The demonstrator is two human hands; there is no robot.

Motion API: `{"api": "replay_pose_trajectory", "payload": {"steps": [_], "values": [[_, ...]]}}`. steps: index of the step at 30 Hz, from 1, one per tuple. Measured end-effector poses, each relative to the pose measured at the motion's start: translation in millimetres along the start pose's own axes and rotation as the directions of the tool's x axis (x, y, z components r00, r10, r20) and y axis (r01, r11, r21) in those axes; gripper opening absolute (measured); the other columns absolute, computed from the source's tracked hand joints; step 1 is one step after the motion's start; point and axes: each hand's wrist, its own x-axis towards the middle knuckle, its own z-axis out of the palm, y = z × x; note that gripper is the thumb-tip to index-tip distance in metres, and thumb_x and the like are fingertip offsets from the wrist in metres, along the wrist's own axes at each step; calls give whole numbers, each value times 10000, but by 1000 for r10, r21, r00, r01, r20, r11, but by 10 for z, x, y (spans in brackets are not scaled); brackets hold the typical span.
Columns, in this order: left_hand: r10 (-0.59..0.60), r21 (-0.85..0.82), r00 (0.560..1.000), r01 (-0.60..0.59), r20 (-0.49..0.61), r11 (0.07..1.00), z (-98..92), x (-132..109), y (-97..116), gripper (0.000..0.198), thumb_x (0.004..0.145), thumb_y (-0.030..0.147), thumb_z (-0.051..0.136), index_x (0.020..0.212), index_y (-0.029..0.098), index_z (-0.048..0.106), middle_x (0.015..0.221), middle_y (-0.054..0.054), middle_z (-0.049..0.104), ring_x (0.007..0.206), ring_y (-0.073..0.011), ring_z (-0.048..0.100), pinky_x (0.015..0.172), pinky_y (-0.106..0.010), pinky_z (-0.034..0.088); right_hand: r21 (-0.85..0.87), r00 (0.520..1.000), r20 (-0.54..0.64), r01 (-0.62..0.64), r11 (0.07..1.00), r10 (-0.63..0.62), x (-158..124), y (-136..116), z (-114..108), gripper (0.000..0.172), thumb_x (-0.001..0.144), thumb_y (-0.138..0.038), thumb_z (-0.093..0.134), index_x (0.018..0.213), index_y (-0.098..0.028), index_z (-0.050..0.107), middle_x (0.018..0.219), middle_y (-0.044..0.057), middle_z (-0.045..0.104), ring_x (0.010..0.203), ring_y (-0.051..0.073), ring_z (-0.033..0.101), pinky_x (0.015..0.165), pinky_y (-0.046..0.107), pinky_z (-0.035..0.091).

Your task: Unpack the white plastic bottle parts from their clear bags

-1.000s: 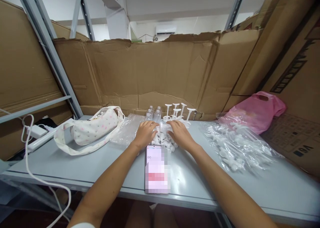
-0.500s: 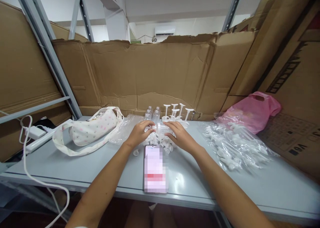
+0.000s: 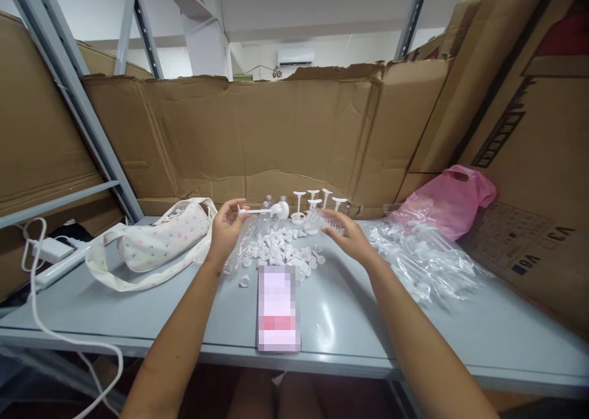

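My left hand (image 3: 228, 227) is closed on the T-shaped end of a white plastic plunger (image 3: 257, 211). The plunger lies sideways in the air, its round head pointing right. Closed around a clear ribbed plastic cylinder (image 3: 326, 220) is my right hand (image 3: 346, 235), some way to the right of that head. Below and between both hands spreads a pile of small white caps (image 3: 280, 247). Several similar white plungers (image 3: 314, 205) stand upright behind the pile. Clear plastic bottles (image 3: 265, 222) stand at the back, partly hidden by the held plunger.
A phone (image 3: 278, 308) lies near the grey table's (image 3: 350, 327) front edge. To the left are a patterned white bag (image 3: 156, 241) and a white cable (image 3: 39, 290). Plastic bags of white parts (image 3: 423, 256) and a pink bag (image 3: 451, 198) lie right. Cardboard (image 3: 257, 130) walls the back.
My hands have moved apart. Half a second ago they met around the clear cylinder; now the plunger is in my left hand and the cylinder in my right. The view has shifted slightly.
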Motion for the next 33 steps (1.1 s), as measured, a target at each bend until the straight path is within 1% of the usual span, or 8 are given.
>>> {"api": "replay_pose_trajectory", "payload": {"steps": [2,4,9,14,21,27,31,33], "values": [[-20,28,1000,20,-4,999,5,16,-32,329,759,269,588,1068,171,527,993,-67,632,972,-161,601,904,-318,460,25,996,-75,-50,998,52,16,35,-25,440,791,-419,568,1177,-207,557,1219,101,594,1107,254,552,938,423,422],[-53,46,997,50,54,998,84,22,-67,348,749,247,587,1080,174,505,970,-63,641,944,-158,613,887,-316,467,53,986,-136,-89,995,95,29,52,-38,450,765,-433,589,1149,-200,574,1190,104,612,1070,260,572,914,434,435],[-73,106,953,43,294,993,572,53,-101,296,747,172,574,1029,188,484,933,-50,655,936,-162,624,845,-307,480,99,956,-256,-121,988,143,49,49,-53,470,731,-462,616,1109,-185,595,1116,101,647,991,252,603,881,434,451],[9,277,888,-153,459,949,1135,133,-72,243,765,141,553,1000,201,556,1002,-56,647,986,-187,596,883,-333,458,135,899,-408,-114,984,160,54,74,-79,487,731,-461,619,1114,-163,584,1132,119,633,1037,250,584,906,419,441],[26,404,856,-270,517,874,1656,182,-93,312,802,90,480,1073,190,600,1098,-93,599,990,-203,579,892,-347,456,147,846,-502,-119,982,178,58,71,-116,448,758,-445,587,1105,-163,576,1118,116,630,1041,234,579,917,403,434],[20,510,826,-367,563,778,1802,218,-121,330,838,96,424,1111,196,579,1104,-94,581,993,-223,582,873,-361,462,184,856,-473,-137,973,210,59,74,-95,434,743,-430,604,1088,-167,575,1102,116,632,1019,240,583,886,398,448],[36,519,815,-402,579,754,1714,240,-58,357,825,108,466,1156,219,539,1176,-79,549,1006,-211,576,882,-338,454,270,848,-461,-147,952,262,71,121,-73,506,715,-426,629,1141,-176,523,1137,120,597,1042,241,560,896,415,443],[37,527,815,-408,579,746,1626,222,7,357,823,129,485,1163,227,530,1193,-78,540,1008,-209,573,883,-332,449,396,833,-425,-181,900,354,77,127,-68,592,678,-412,659,1198,-206,466,1175,112,562,1058,242,547,876,418,461]]}}
